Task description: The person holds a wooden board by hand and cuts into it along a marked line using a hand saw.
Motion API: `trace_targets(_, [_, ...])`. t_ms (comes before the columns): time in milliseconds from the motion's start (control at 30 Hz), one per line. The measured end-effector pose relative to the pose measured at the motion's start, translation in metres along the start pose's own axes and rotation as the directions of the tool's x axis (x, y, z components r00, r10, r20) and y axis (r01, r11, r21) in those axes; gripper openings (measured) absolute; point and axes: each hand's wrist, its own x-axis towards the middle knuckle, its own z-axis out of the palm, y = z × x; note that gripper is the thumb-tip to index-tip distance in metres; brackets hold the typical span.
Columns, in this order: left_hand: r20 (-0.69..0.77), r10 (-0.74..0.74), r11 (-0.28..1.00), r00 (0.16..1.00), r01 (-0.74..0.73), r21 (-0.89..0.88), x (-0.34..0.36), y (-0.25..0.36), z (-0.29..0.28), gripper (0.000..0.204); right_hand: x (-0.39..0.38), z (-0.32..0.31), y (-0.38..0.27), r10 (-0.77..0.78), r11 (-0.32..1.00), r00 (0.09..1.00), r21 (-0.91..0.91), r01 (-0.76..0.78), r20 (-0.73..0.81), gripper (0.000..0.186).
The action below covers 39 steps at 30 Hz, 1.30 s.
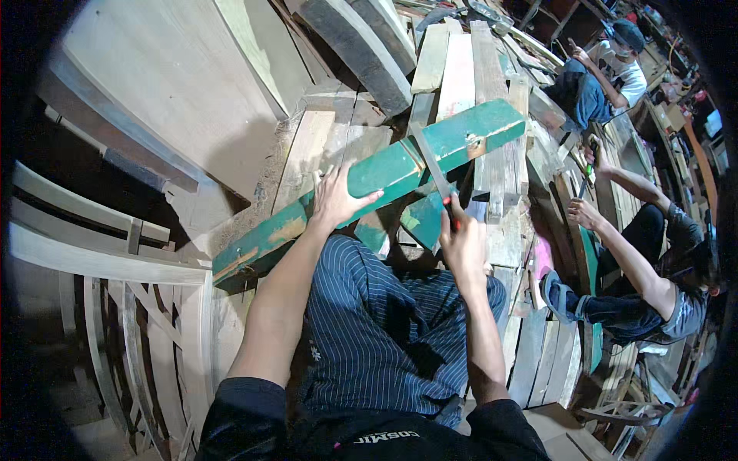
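closest in you've got striped trousers [357, 330], knees bent, with a long green beam [453, 142] just past them. it runs from lower left up to upper right, so it sits slantwise across the front. left hand [336, 198] is flat on it, fingers spread and thumb stuck out along the beam, not curled round anything. right hand [464, 242] is just off the near edge, fingers wrapped round the handle of a saw-like tool [430, 160], teeth too small to make out. its blade lies crosswise over the beam, right of the left hand, so the right hand's nearer the crossing. beyond that, loose planks [457, 73], then a seated co-worker [592, 84] way off upper right.
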Motion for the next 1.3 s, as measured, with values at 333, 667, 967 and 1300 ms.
trace_targets(333, [-0.092,0.108,0.980,0.990,-0.090,0.179,-0.008,-0.012,-0.005,0.094,-0.034,-0.024,0.002,-0.099,0.988,0.990,-0.105,0.109,0.097,0.042])
trace_targets(667, [-0.103,0.112,0.984,0.988,-0.096,0.150,-0.009,-0.009,0.003,0.091,0.014,0.030,-0.001,-0.273,0.914,0.962,-0.315,0.256,-0.007,0.041])
trace_targets(967, [-0.079,0.143,0.988,0.986,-0.139,0.061,0.001,0.001,-0.003,0.092,0.010,0.002,-0.014,-0.062,0.964,0.996,-0.256,0.077,0.066,0.025])
trace_targets(1300, [-0.063,0.055,0.998,0.996,-0.052,0.045,-0.012,-0.003,-0.007,0.092,-0.032,-0.016,-0.005,-0.070,0.982,0.984,-0.163,0.097,0.161,0.048])
